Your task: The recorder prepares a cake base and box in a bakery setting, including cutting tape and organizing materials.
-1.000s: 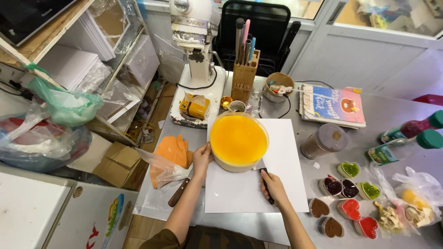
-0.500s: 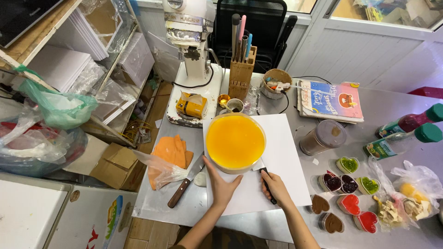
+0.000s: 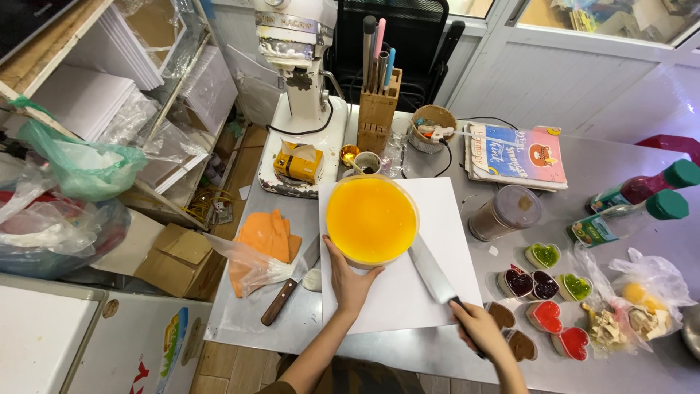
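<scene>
A round cake with a glossy orange top (image 3: 371,219) sits in a clear ring on a white board (image 3: 430,292) on the steel table. My left hand (image 3: 350,281) rests open against the cake's near side, fingers spread along the ring. My right hand (image 3: 477,328) grips the black handle of a large knife (image 3: 432,271). Its blade points up and left, with the tip at the cake's right edge.
A second knife with a wooden handle (image 3: 288,292) lies left of the board beside orange cloths (image 3: 266,237). Heart-shaped cups of jelly and chocolate (image 3: 543,292) stand at the right, with a lidded jar (image 3: 505,212), bottles (image 3: 634,204), books (image 3: 518,155), a knife block (image 3: 378,109) and a stand mixer (image 3: 299,66).
My left hand has moved from the cake's left side to its near edge. My right hand has drawn back and the knife blade now shows fully beside the cake.
</scene>
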